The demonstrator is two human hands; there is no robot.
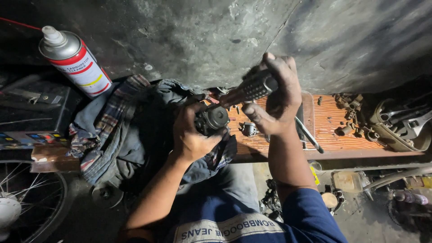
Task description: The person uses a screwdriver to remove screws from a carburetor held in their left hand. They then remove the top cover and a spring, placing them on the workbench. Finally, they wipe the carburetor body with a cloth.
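Observation:
My left hand grips a small dark metal engine part and steadies it against a heap of rags. My right hand is closed around the knurled black handle of a screwdriver, whose tip points down-left into the part. Both hands hover over the left end of a reddish wooden board. A small metal piece lies on the board just below my right hand.
A spray can stands at the upper left beside a pile of plaid and denim rags. Brass fittings and tools lie at the right of the board. A spoked wheel is at the lower left. A concrete wall rises behind.

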